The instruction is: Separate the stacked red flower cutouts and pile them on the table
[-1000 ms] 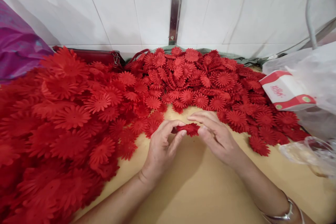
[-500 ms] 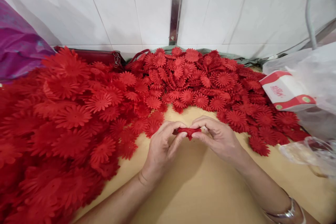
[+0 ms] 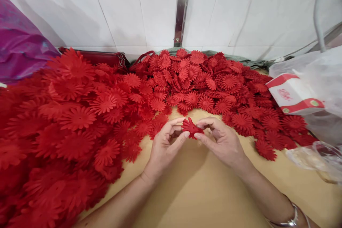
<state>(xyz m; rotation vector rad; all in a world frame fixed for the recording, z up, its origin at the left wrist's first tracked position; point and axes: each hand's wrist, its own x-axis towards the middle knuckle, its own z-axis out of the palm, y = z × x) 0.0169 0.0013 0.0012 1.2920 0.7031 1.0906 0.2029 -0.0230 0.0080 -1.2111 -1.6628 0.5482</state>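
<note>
A small dark red petalled flower piece (image 3: 190, 128) is held between my two hands above the tabletop (image 3: 197, 188). My left hand (image 3: 167, 142) pinches its left side with thumb and fingers, and my right hand (image 3: 223, 140) grips its lower right edge. Some petals fan upward and the piece faces the camera. Around and beyond the hands lies a large heap of red flower pieces (image 3: 192, 98), banked highest on the left.
White tiled wall (image 3: 157, 14) with a metal bracket (image 3: 181, 17) stands behind. A dark red bag (image 3: 101, 57) and purple cloth (image 3: 21, 42) sit at the left. On the right are a red-and-white box (image 3: 294, 92), plastic bags (image 3: 323, 78) and clear plastic items (image 3: 315, 156).
The flower piece, folded narrow before, is now opened out and tilted with its petals showing. The fingers of both my hands have spread slightly. The view has shifted a little.
</note>
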